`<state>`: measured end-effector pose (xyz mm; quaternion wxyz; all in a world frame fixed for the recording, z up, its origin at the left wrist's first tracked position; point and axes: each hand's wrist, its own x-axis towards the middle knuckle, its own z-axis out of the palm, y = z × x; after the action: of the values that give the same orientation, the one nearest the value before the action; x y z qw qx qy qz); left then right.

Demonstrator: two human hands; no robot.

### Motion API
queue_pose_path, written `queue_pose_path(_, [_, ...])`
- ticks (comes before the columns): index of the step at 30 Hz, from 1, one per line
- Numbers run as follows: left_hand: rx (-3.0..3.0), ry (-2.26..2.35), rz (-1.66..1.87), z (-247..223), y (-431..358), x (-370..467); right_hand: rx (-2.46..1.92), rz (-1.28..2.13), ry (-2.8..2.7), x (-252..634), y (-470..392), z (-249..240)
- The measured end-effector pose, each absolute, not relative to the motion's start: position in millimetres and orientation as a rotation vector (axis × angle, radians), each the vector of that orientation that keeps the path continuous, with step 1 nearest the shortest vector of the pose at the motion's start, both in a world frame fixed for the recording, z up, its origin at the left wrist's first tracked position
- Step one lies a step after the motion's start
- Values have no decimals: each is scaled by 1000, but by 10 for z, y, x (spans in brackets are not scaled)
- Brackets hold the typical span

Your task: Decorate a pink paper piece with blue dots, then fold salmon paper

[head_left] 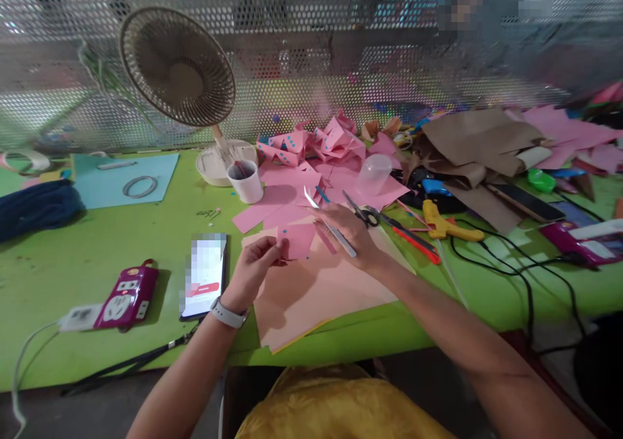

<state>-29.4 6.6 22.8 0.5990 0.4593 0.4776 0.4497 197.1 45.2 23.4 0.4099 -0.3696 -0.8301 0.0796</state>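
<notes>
A small pink paper piece [298, 240] with a blue dot near its corner is pinched between the thumb and fingers of my left hand [257, 263]. My right hand [348, 228] is closed around silver tweezers [343, 239], whose tips point up and to the left, apart from the paper piece. A pink strip hangs just beneath the right fingers; whether they touch it is unclear. Under both hands lies a stack of peach paper sheets [331, 296]. Folded pink shapes with blue dots [292, 141] are heaped behind, beside loose pink sheets [287, 189].
Left: a phone [204, 273], a purple power strip [127, 296], a fan [180, 69] and a white cup [246, 182]. Right: black scissors [363, 210], a red cutter [416, 244], a yellow glue gun [450, 226] with cords, and brown paper [479, 140]. A perforated metal screen [292, 56] stands behind.
</notes>
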Motion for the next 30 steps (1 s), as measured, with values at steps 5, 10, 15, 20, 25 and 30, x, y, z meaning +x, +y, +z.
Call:
queue_pose_path(5, [1012,1280,1356,213,121,-388,-1012,-30,-2150,2261,575,151])
queue_pose_path(10, [903,1270,1470,193,158,-420,-1049,-90,-2453,2476,540,-76])
queue_pose_path(15, [799,1205,1516,160,176,-416,-1074,-196,-2658,2526,563,-258])
queue_pose_path(20, [729,1190,1533,171,186,-396,-1138,-195,-2586,2644,483,-224])
queue_pose_path(25, [699,1183,1543,207,177,-374,-1395,-263,-2330,3156,166,19])
queue_pose_path(30, [743,1188,1507,189,171,-360,-2058,-437,-2191,4004,-24,121])
